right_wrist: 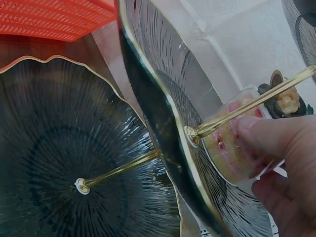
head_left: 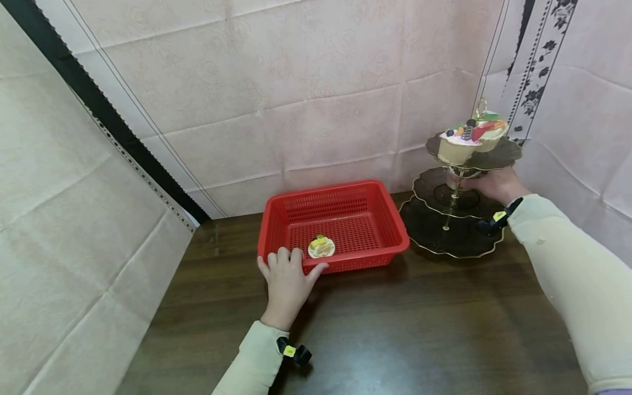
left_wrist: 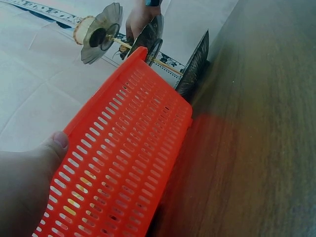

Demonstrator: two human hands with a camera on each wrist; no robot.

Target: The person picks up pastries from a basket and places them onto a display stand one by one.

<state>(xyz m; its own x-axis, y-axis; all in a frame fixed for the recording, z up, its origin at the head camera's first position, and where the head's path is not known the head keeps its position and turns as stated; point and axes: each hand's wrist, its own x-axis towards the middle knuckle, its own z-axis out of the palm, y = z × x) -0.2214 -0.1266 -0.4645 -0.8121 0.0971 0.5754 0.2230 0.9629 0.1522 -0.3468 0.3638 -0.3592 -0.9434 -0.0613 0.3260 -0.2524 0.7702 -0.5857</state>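
Note:
My left hand (head_left: 285,285) grips the near rim of a red plastic basket (head_left: 391,253), fingers over the edge and thumb against the outside. A small cupcake with yellow topping (head_left: 321,248) lies inside, close to those fingers. At the right, my right hand (head_left: 497,185) reaches between the tiers of a three-tier cake stand (head_left: 451,240). Its thumb and fingers hold a clear dessert cup (right_wrist: 228,148) with pink and cream layers and a dark topping. The cup is at the middle tier (right_wrist: 165,113), right by the gold post (right_wrist: 256,101).
Two fruit-topped cupcakes (head_left: 456,149) stand on the top tier (head_left: 498,156). The bottom tier rests on the dark wooden table (head_left: 395,329) just right of the basket. Pale patterned cloth (head_left: 296,99) hangs behind and at both sides.

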